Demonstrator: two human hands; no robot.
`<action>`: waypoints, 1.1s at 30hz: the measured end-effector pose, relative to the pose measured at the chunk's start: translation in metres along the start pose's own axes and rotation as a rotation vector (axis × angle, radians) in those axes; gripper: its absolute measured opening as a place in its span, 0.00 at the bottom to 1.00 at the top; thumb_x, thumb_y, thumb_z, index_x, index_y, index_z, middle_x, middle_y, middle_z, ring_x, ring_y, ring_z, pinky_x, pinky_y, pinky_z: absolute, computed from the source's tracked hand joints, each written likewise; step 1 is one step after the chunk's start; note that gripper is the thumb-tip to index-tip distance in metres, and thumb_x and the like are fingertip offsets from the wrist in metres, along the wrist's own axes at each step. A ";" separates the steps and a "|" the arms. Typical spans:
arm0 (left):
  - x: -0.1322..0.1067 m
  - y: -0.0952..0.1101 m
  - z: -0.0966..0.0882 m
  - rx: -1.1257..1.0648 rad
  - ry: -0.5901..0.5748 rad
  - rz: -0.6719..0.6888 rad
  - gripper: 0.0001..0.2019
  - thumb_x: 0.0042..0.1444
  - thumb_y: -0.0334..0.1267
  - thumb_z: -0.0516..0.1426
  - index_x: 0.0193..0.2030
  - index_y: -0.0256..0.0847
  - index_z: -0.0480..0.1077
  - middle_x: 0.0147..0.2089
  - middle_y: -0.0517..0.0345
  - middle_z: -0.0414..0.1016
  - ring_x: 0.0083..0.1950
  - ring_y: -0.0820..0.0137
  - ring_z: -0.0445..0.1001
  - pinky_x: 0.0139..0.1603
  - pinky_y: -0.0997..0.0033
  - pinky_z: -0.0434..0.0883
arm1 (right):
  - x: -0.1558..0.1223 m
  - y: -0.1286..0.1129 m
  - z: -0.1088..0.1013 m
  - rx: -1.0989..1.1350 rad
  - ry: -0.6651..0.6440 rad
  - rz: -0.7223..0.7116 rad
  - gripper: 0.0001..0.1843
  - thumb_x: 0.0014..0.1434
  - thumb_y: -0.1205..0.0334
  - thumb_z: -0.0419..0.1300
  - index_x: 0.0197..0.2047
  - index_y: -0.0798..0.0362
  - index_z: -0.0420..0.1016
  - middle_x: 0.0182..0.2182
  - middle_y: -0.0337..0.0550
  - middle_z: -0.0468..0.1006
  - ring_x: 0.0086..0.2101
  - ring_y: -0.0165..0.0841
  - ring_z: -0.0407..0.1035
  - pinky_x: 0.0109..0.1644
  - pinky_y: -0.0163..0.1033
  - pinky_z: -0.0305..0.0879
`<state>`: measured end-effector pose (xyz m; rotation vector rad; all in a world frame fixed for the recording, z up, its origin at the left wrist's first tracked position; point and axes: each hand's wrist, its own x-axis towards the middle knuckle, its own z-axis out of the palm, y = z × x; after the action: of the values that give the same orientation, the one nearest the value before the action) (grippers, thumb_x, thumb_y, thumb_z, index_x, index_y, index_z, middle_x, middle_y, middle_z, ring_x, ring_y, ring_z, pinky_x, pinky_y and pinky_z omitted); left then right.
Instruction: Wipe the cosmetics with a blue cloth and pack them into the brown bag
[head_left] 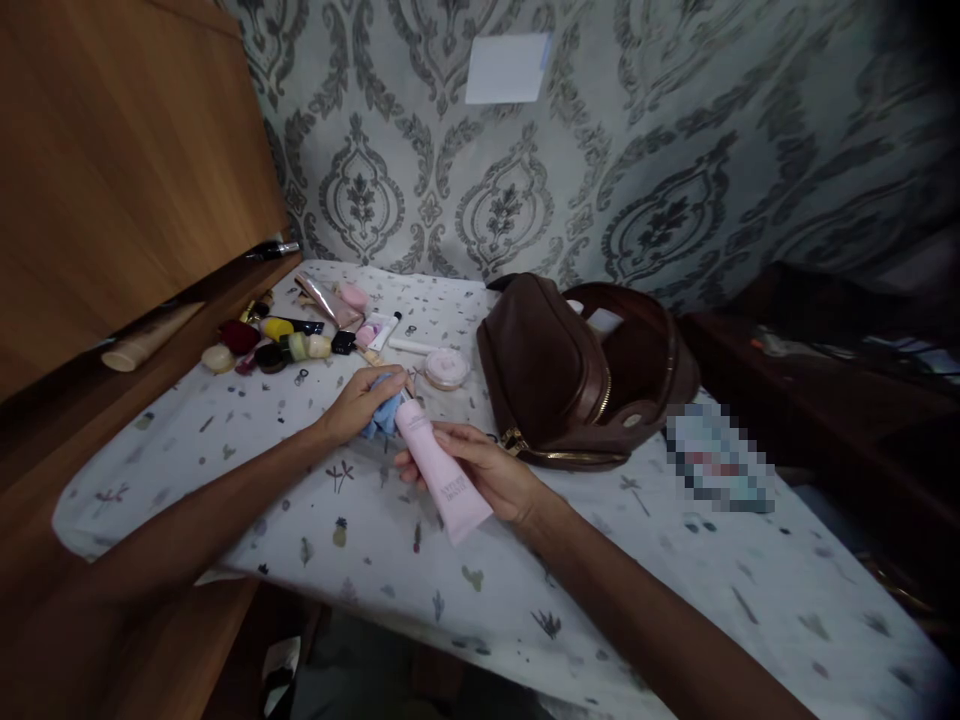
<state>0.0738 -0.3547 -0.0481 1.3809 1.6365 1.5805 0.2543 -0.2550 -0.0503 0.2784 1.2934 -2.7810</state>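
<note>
My right hand (484,465) is closed around a pale pink squeeze tube (439,470), which slants with its flat end toward me. In my left hand (360,405) is a crumpled blue cloth (384,408), pressed against the narrow top end of the tube. The fingers partly cover the cloth and the tube's tip. Just beyond my hands a round compact (447,368) lies on the patterned tablecloth (360,560). Close by are a white stick-like tube (412,346) and a small white tube with a black cap (379,330).
Several cosmetic jars and bottles (296,346) cluster at the back left, beside a rose-coloured tube (328,300). An unzipped brown leather bag (540,350) stands right of my hands. A blurred-out packet (720,460) lies farther right. A beige tube (150,338) rests on the wooden ledge.
</note>
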 end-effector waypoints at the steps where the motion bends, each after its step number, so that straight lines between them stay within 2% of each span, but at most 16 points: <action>1: 0.000 0.001 0.001 -0.012 0.002 -0.003 0.22 0.59 0.55 0.54 0.29 0.36 0.71 0.27 0.61 0.68 0.29 0.73 0.64 0.31 0.75 0.63 | 0.000 0.000 0.000 -0.001 -0.004 0.001 0.22 0.53 0.54 0.71 0.46 0.60 0.75 0.39 0.53 0.83 0.37 0.35 0.79 0.42 0.36 0.75; 4: 0.001 0.004 0.003 -0.066 -0.004 -0.078 0.23 0.56 0.58 0.56 0.27 0.37 0.70 0.24 0.62 0.66 0.26 0.75 0.62 0.26 0.76 0.61 | 0.000 0.003 -0.002 -0.021 0.027 0.026 0.22 0.52 0.52 0.72 0.43 0.59 0.77 0.35 0.49 0.83 0.32 0.31 0.78 0.36 0.32 0.74; 8: 0.001 0.006 0.008 -0.192 -0.011 -0.150 0.24 0.51 0.60 0.60 0.24 0.37 0.67 0.20 0.65 0.62 0.22 0.77 0.59 0.22 0.77 0.59 | 0.000 0.004 -0.003 -0.104 0.067 0.037 0.24 0.46 0.56 0.75 0.43 0.58 0.76 0.28 0.40 0.80 0.24 0.27 0.74 0.28 0.28 0.69; 13: 0.000 0.005 0.012 -0.373 0.058 -0.264 0.26 0.45 0.59 0.65 0.21 0.38 0.63 0.18 0.66 0.61 0.19 0.79 0.57 0.19 0.78 0.57 | 0.000 0.001 -0.001 -0.069 0.069 -0.019 0.31 0.43 0.57 0.77 0.49 0.54 0.72 0.31 0.42 0.82 0.28 0.31 0.77 0.33 0.32 0.72; 17: 0.001 0.001 0.015 -0.445 0.080 -0.309 0.25 0.45 0.58 0.66 0.23 0.38 0.65 0.19 0.65 0.64 0.19 0.79 0.60 0.20 0.77 0.59 | 0.001 0.001 -0.001 -0.039 0.053 -0.020 0.29 0.46 0.56 0.75 0.49 0.56 0.73 0.36 0.47 0.83 0.32 0.31 0.78 0.40 0.34 0.72; 20: 0.001 0.000 0.016 -0.452 0.126 -0.302 0.26 0.45 0.62 0.65 0.25 0.38 0.67 0.19 0.65 0.65 0.19 0.78 0.62 0.20 0.77 0.61 | 0.002 0.002 -0.001 -0.032 0.063 -0.036 0.29 0.45 0.56 0.76 0.49 0.55 0.74 0.38 0.47 0.83 0.36 0.31 0.77 0.44 0.33 0.70; 23: 0.000 0.000 0.018 -0.392 0.163 -0.280 0.28 0.47 0.66 0.61 0.28 0.37 0.69 0.22 0.63 0.68 0.22 0.76 0.64 0.22 0.76 0.63 | 0.003 0.002 -0.001 -0.049 0.097 -0.052 0.31 0.44 0.57 0.76 0.50 0.53 0.73 0.38 0.45 0.83 0.38 0.31 0.77 0.44 0.32 0.69; 29: -0.006 0.000 0.024 -0.291 0.071 -0.220 0.32 0.57 0.69 0.49 0.37 0.38 0.74 0.30 0.57 0.73 0.31 0.70 0.70 0.27 0.73 0.67 | 0.005 0.005 0.000 -0.129 0.104 -0.106 0.31 0.42 0.57 0.77 0.49 0.49 0.73 0.39 0.42 0.82 0.43 0.35 0.76 0.48 0.37 0.68; 33: -0.007 -0.002 0.026 -0.376 0.052 -0.165 0.33 0.58 0.69 0.48 0.39 0.38 0.76 0.39 0.52 0.76 0.44 0.66 0.74 0.41 0.71 0.72 | 0.006 0.006 0.003 -0.201 0.154 -0.173 0.26 0.41 0.58 0.76 0.44 0.49 0.74 0.39 0.39 0.80 0.40 0.32 0.73 0.47 0.37 0.67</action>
<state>0.0988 -0.3490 -0.0579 0.9938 1.3525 1.7268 0.2493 -0.2608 -0.0544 0.3923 1.6955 -2.7836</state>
